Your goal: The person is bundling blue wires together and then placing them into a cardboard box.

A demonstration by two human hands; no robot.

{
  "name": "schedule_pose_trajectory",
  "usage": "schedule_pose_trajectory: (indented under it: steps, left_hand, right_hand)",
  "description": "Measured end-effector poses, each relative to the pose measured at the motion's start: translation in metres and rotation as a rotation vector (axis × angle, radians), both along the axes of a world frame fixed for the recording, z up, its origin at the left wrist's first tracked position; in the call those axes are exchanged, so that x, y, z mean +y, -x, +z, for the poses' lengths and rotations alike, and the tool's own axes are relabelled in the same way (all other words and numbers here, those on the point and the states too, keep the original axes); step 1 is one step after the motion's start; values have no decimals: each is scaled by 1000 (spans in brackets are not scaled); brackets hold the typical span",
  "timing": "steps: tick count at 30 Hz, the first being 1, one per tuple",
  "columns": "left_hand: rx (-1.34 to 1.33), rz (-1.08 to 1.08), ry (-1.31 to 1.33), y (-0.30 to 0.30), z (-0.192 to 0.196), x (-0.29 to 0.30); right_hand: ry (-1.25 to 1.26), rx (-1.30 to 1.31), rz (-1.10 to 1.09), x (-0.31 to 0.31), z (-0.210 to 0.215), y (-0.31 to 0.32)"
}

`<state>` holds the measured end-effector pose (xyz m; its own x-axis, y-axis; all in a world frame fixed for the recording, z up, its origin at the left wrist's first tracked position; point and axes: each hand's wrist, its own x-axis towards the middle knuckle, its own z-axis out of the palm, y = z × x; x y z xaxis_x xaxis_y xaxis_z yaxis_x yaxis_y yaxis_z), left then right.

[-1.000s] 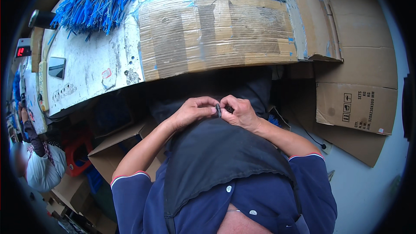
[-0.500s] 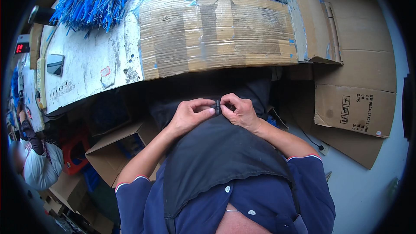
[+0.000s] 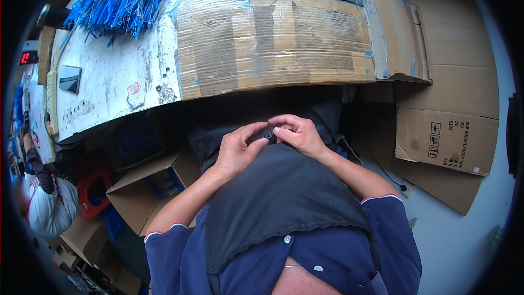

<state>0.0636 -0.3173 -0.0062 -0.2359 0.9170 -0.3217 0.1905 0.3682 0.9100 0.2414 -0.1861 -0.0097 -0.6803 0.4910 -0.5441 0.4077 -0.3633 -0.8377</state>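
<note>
Over my lap, in front of the workbench edge, both hands meet at a small dark rectangular piece (image 3: 268, 131). My left hand (image 3: 238, 145) pinches its left side between thumb and fingers. On its right side, the thumb and fingers of my right hand (image 3: 299, 133) are closed on the same piece. Its exact kind is too small to make out against the black apron (image 3: 273, 196). Part of the piece is covered by my fingers.
A cardboard sheet (image 3: 273, 43) covers the bench front. Blue bristly strands with wire loops (image 3: 123, 5) are heaped at the far left, near a phone (image 3: 70, 79). Open cardboard boxes (image 3: 136, 196) stand below left; a large carton (image 3: 442, 136) is at right. A co-worker (image 3: 52, 207) sits far left.
The small dark piece has tilted from upright to slanted. My right thumb has moved onto it, and the right fingers now reach over its far side.
</note>
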Motion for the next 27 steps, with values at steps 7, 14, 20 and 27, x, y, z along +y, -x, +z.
schedule_pose_trajectory:
  steps: [7,14,20,27]
  left_hand:
    - [-242,105,41,1,1,-1]
    - [-419,133,109,2,-6,-3]
    - [-714,228,180,4,-18,-7]
    - [-625,208,205,4,-24,-4]
  right_hand:
    - [-47,-3,75,-2,1,6]
    - [-60,37,55,-2,-6,3]
    - [132,-13,65,3,-1,5]
    - [-120,-77,228,1,-1,11]
